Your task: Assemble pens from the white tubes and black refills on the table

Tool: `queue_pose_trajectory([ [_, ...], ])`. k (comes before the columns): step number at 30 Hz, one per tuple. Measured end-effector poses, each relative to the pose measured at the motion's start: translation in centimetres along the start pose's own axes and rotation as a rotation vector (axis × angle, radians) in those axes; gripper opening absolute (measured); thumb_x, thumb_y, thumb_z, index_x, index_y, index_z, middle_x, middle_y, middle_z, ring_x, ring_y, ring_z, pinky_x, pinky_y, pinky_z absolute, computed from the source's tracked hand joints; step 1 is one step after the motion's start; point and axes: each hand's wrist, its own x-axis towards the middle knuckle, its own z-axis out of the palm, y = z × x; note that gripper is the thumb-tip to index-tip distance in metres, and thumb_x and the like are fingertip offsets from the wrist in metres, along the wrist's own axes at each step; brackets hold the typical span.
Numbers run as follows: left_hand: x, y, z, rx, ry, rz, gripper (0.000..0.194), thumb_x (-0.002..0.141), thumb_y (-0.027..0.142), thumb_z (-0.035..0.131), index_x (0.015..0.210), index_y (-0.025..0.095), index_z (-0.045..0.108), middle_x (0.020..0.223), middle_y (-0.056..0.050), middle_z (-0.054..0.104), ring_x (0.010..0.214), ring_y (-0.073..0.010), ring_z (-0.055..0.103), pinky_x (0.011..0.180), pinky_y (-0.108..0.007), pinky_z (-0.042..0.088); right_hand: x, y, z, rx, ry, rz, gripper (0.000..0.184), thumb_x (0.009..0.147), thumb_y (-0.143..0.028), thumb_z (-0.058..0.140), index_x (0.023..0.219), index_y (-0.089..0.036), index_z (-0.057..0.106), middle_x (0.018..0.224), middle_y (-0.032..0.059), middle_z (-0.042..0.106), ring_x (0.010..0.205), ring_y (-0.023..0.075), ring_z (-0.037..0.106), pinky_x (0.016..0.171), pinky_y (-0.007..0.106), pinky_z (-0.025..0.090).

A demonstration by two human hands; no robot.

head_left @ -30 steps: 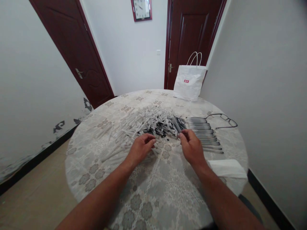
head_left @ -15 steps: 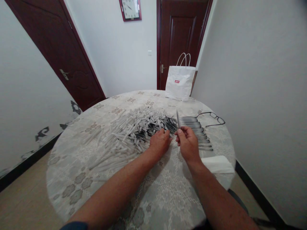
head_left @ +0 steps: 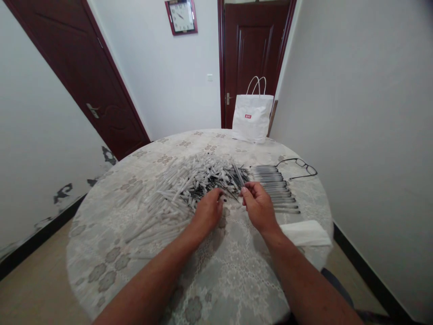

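My right hand [head_left: 259, 205] is closed around the lower end of a clear pen [head_left: 238, 174], whose barrel points up and away over the pile. Closed with its fingertips together, my left hand [head_left: 208, 207] rests low at the near edge of the pile. A small dark piece [head_left: 224, 199] shows at those fingertips; whether it is held, I cannot tell. Beyond both hands spreads a heap of white translucent pen barrels [head_left: 169, 194] mixed with thin black pieces [head_left: 199, 192]. Right of my right hand, a row of pens [head_left: 274, 185] with dark ends lies side by side.
A round table [head_left: 233, 280] with a patterned cloth carries everything. Eyeglasses [head_left: 301, 168] lie beyond the pen row, and a folded white cloth or paper [head_left: 307, 233] lies near my right forearm. A white bag [head_left: 252, 118] stands at the far edge.
My left hand has drawn left and toward me, away from the black pieces. My right hand has shifted slightly left, and its pen now leans left over the pile.
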Motion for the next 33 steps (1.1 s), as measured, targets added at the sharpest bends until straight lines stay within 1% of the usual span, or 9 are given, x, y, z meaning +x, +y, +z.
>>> queue_pose_trajectory([
  [2,-1.1,-0.7,-2.0,-0.403,0.075,-0.162,0.034,0.088,0.027,0.061,0.122,0.024,0.060,0.098,-0.006,0.067,0.080,-0.0200,0.068,0.073,-0.032,0.055,-0.4,-0.2,0.2,-0.098,-0.073,-0.039,0.024,0.092,-0.042,0.055,0.100,-0.020,0.061,0.084,0.0036,0.072,0.068,0.0169,0.062,0.063,0.027,0.046],
  [4,-2.1,-1.1,-3.9,-0.768,0.106,-0.323,0.035,0.085,0.031,0.068,0.117,0.019,0.061,0.094,-0.006,0.068,0.077,-0.0189,0.070,0.073,-0.033,0.057,-1.0,-0.5,0.5,-0.194,-0.166,-0.095,0.019,0.093,-0.038,0.054,0.098,-0.021,0.062,0.084,0.0028,0.071,0.071,0.0175,0.063,0.066,0.028,0.046],
  [6,-2.8,-1.4,-5.5,-1.010,0.168,-0.379,0.033,0.080,0.030,0.074,0.108,0.018,0.061,0.097,-0.007,0.071,0.082,-0.0180,0.071,0.078,-0.033,0.059,-1.7,-0.9,0.9,-0.260,-0.258,-0.158,0.016,0.094,-0.035,0.053,0.100,-0.022,0.062,0.085,0.0023,0.071,0.073,0.0177,0.064,0.068,0.028,0.045],
  [8,-3.3,-1.7,-6.4,-1.143,0.232,-0.377,0.034,0.078,0.029,0.078,0.104,0.017,0.060,0.101,-0.008,0.072,0.085,-0.0173,0.072,0.080,-0.032,0.059,-2.3,-1.2,1.2,-0.306,-0.342,-0.217,0.016,0.094,-0.033,0.053,0.102,-0.022,0.061,0.084,0.0023,0.071,0.074,0.0181,0.065,0.069,0.028,0.045],
  [11,-3.3,-2.2,-6.9,-1.218,0.301,-0.350,0.038,0.077,0.029,0.080,0.106,0.018,0.059,0.101,-0.007,0.074,0.085,-0.0166,0.073,0.079,-0.031,0.060,-2.9,-1.2,1.5,-0.372,-0.419,-0.273,0.015,0.095,-0.032,0.052,0.102,-0.022,0.061,0.082,0.0022,0.070,0.074,0.0182,0.065,0.069,0.028,0.045],
  [15,-3.1,-2.7,-6.6,-1.209,0.334,-0.339,0.045,0.072,0.029,0.084,0.107,0.016,0.059,0.093,-0.006,0.075,0.075,-0.0149,0.072,0.075,-0.031,0.060,-2.9,-0.9,1.6,-0.422,-0.436,-0.291,0.016,0.096,-0.033,0.052,0.102,-0.021,0.060,0.081,0.0014,0.069,0.073,0.0170,0.065,0.069,0.026,0.045],
  [20,-3.2,-2.6,-6.3,-1.259,0.305,-0.337,0.040,0.074,0.033,0.084,0.103,0.015,0.062,0.092,-0.007,0.074,0.076,-0.0167,0.073,0.074,-0.031,0.060,-2.8,-0.6,1.5,-0.438,-0.461,-0.290,0.017,0.097,-0.034,0.051,0.103,-0.021,0.061,0.081,0.0010,0.069,0.071,0.0157,0.065,0.068,0.025,0.045],
  [25,-3.2,-2.8,-6.0,-1.348,0.317,-0.350,0.033,0.077,0.035,0.081,0.095,0.017,0.060,0.093,-0.006,0.073,0.082,-0.0181,0.074,0.073,-0.030,0.061,-3.0,-0.6,1.7,-0.471,-0.505,-0.340,0.015,0.095,-0.032,0.053,0.100,-0.021,0.062,0.078,0.0009,0.068,0.069,0.0161,0.064,0.067,0.025,0.044],
  [33,-3.5,-2.6,-5.4,-1.354,0.231,-0.364,0.028,0.080,0.033,0.079,0.095,0.016,0.062,0.099,-0.009,0.075,0.086,-0.0184,0.073,0.077,-0.032,0.061,-2.9,-0.3,1.7,-0.503,-0.461,-0.350,0.017,0.096,-0.033,0.052,0.101,-0.021,0.064,0.081,0.0026,0.071,0.072,0.0173,0.067,0.068,0.025,0.046],
])
